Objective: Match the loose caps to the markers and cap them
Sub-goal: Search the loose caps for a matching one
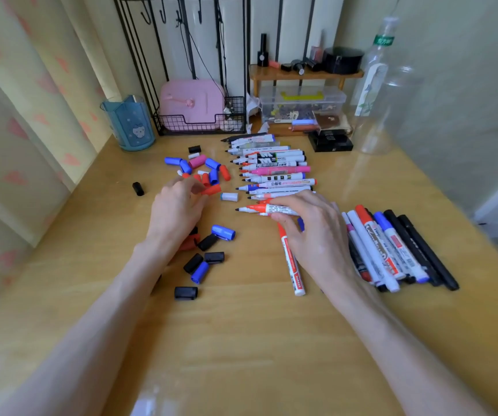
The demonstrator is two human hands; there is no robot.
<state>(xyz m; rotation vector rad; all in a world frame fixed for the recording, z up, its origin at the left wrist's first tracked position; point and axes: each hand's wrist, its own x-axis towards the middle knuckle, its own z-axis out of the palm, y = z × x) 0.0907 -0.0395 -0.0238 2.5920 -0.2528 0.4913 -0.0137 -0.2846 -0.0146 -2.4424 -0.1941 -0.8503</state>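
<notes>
The left hand [178, 207] pinches a red cap [212, 190] in its fingers, the right hand [316, 232] curls fingers round a red marker [267, 209]; next, likely seat cap on the nib between them

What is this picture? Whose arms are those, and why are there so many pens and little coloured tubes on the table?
There is no machine here, just a person. The camera sits on their head and looks down, so you see their two arms the way they do. On the wooden table lies a row of open markers, tips pointing left. The little tubes are loose caps: red, blue, black, pink and white. On the right is a pile of capped markers. The right hand holds a red marker with a bare tip. The left hand seems to pinch a red cap at the edge of the caps. That cap looks like its match.
</notes>
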